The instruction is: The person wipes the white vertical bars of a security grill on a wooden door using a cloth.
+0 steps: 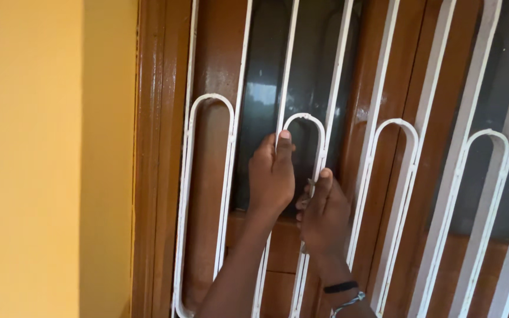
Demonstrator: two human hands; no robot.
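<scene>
The left hand [272,174] was clenched around a white bar of the window grille [231,141], its thumb pointing toward 12 o'clock beside the arched loop at the centre. The right hand [324,215], just at 4 o'clock from the left, gripped the neighbouring bar, pinching something small and grey that was too hidden to identify. Two bracelets [343,294] circled the right wrist. Behind the grille stood a brown wooden window frame [148,176] with dark glass [266,76]; a yellow wall [42,159] lay at 9 o'clock.

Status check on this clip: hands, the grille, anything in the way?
Left hand gripping white grille bar. Right hand closed at next bar; what it pinches unclear. Dark glass pane behind, nothing blocking.
</scene>
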